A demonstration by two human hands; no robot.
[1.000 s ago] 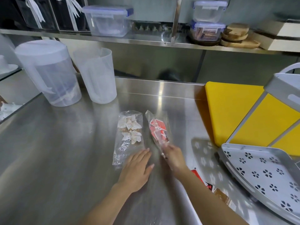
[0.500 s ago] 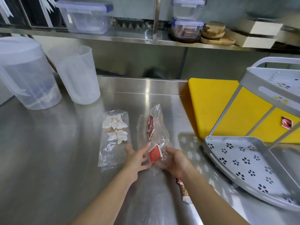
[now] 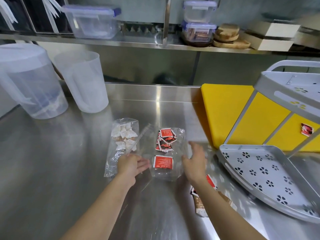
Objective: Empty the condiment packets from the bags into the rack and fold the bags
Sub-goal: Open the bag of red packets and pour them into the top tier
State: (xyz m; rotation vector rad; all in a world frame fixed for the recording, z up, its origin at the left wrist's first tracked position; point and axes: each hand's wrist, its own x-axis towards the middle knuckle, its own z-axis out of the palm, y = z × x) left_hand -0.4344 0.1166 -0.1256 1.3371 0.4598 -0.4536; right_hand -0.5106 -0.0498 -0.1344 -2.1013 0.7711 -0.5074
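A clear bag (image 3: pixel 178 170) holding several red condiment packets (image 3: pixel 165 141) lies flat on the steel counter in front of me. My left hand (image 3: pixel 132 166) pinches the bag's left edge, and a fold of plastic rises from it. My right hand (image 3: pixel 195 161) is at the bag's right side with its fingers spread, holding nothing. A second clear bag (image 3: pixel 114 158) with several white packets (image 3: pixel 123 135) lies just left of my left hand. The grey two-tier corner rack (image 3: pixel 230 168) stands at the right, and its lower shelf shows nothing on it.
Loose red and brown packets (image 3: pixel 199 203) lie under my right forearm. One red packet (image 3: pixel 307 131) shows between the rack's posts against the yellow cutting board (image 3: pixel 225 110). Two translucent jugs (image 3: pixel 83 80) stand at the back left. A shelf (image 3: pixel 121 43) with lidded containers runs above.
The bag of red packets was held up between both hands; now it lies flat with the packets spread out. My right hand has let go and moved right. The view has shifted right.
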